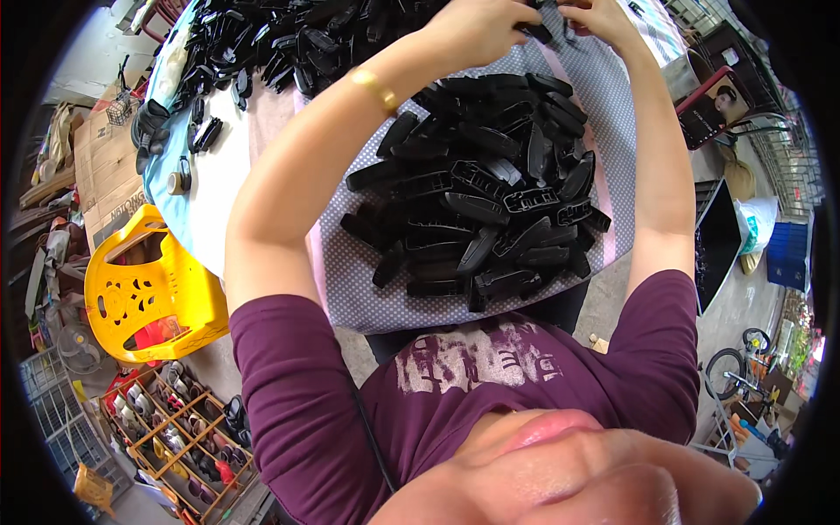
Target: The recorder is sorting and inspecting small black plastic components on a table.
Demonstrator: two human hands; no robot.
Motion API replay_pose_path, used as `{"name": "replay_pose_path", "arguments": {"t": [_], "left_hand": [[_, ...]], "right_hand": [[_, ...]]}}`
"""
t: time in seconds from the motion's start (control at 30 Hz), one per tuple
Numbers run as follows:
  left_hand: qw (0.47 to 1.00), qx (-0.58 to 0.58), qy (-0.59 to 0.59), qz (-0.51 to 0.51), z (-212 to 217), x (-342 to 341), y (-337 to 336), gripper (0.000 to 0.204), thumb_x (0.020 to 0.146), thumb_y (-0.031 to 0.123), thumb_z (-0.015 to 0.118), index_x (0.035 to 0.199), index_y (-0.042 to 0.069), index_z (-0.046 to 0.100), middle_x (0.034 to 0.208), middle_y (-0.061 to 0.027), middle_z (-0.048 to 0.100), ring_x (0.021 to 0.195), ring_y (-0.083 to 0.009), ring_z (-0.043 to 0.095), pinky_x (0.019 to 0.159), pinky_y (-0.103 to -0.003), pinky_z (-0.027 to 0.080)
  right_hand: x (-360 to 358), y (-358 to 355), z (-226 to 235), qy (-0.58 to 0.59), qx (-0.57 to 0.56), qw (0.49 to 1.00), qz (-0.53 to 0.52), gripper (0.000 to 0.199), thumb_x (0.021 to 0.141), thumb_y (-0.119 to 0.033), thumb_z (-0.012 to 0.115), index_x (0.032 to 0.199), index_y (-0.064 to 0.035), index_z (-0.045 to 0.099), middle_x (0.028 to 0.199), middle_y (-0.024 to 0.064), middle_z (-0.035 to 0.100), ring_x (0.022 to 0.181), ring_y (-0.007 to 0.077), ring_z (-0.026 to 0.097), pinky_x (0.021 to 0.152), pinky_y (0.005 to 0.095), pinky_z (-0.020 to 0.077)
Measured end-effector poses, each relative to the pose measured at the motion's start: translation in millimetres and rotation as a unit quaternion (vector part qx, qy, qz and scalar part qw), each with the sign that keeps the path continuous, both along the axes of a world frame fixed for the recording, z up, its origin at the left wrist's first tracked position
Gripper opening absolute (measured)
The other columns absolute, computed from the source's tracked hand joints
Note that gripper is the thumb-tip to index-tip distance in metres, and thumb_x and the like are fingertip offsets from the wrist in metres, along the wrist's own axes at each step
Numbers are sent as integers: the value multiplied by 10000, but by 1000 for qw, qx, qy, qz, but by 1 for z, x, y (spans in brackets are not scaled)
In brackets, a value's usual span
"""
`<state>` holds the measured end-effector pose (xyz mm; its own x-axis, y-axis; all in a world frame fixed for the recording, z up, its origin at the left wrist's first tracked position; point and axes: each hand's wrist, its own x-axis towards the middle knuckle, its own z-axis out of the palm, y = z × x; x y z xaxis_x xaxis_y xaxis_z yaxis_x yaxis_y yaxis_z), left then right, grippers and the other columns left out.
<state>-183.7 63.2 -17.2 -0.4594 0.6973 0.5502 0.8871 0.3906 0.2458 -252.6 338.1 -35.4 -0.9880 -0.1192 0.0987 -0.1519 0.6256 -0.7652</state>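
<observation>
Both hands are at the far edge of the view, close together above the table. My left hand (pixel 484 31) is closed on a black plastic piece (pixel 537 33) that sticks out past the fingertips. Beside it, the fingers of my right hand (pixel 604 19) are pinched together over something small and dark, too cut off by the frame to name. A pile of long, curved black plastic pieces (pixel 472 207) lies on the cloth between my forearms. Several show hollow, ribbed insides; others lie smooth side up.
A larger heap of black pieces (pixel 262 39) covers the far left of the table. The dotted cloth (pixel 350 302) bears the near pile. A tape roll (pixel 178 183) sits at the left edge. Close by stand a yellow plastic chair (pixel 197 293), a shoe rack (pixel 179 437) and a black bin (pixel 716 245).
</observation>
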Motion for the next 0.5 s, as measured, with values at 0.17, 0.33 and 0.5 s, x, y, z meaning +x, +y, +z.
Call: {"name": "replay_pose_path", "arguments": {"t": [0.17,0.33,0.5], "left_hand": [[976,-136,162,61,-30,-30,48,263,789,106,712,1038,23,706,1079,-106,687,1109,-316,603,911,-377,521],[997,-23,39,57,-13,-15,49,208,765,97,744,957,25,706,960,-132,698,991,-324,648,890,-417,524],[849,267,-447,85,-11,19,-25,352,894,101,770,1197,-48,672,1014,-104,743,855,-161,696,726,-296,557]], "right_hand": [[16,-4,11,-65,-56,989,121,270,890,-94,700,1139,7,723,856,89,737,742,155,700,627,301,565],[-30,44,-35,148,200,960,129,264,934,-120,649,1150,19,711,828,100,725,713,156,701,631,294,561],[49,-73,33,0,-209,977,49,189,1000,-120,625,1123,11,685,882,95,717,826,168,725,716,290,594]]}}
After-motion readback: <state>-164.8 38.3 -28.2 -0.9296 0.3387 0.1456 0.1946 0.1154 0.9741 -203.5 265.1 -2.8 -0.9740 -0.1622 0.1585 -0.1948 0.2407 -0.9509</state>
